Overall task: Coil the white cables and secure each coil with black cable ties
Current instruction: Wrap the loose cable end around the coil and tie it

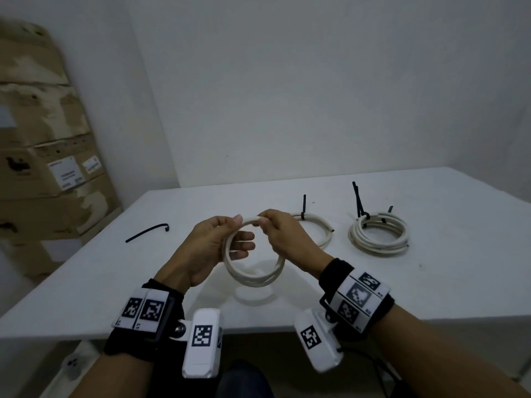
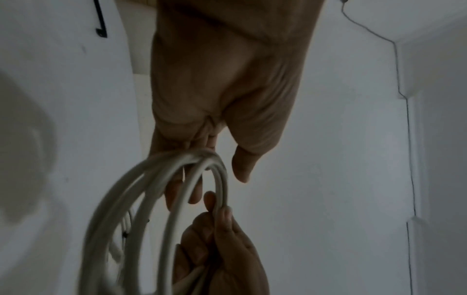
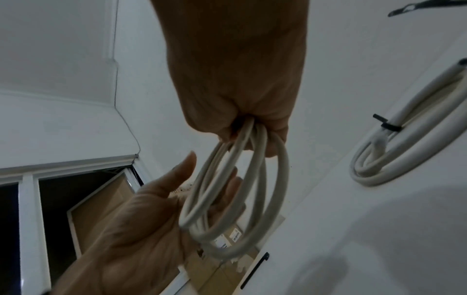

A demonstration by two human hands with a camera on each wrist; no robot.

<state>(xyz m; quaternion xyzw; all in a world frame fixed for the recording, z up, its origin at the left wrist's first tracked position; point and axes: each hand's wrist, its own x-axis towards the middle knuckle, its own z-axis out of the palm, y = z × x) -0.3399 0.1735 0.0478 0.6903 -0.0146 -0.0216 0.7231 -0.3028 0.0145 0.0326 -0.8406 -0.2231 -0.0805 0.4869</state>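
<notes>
I hold a white cable coil (image 1: pixel 253 280) of several loops upright above the white table (image 1: pixel 431 282). My right hand (image 1: pixel 267 222) grips the bunched loops at the top in a fist, seen close in the right wrist view (image 3: pixel 250 127). My left hand (image 1: pixel 241 234) has its straight fingers passed through the coil (image 2: pixel 222 179) from the left, thumb raised beside the top strand. No tie shows on this coil (image 3: pixel 257 159). A loose black cable tie (image 1: pixel 146 232) lies on the table to the left.
Two more white coils lie on the table to the right, a thin one (image 1: pixel 316 228) and a thicker one (image 1: pixel 379 232), each bound with upright black ties. Stacked cardboard boxes (image 1: pixel 43 153) stand left of the table. A white wall is behind.
</notes>
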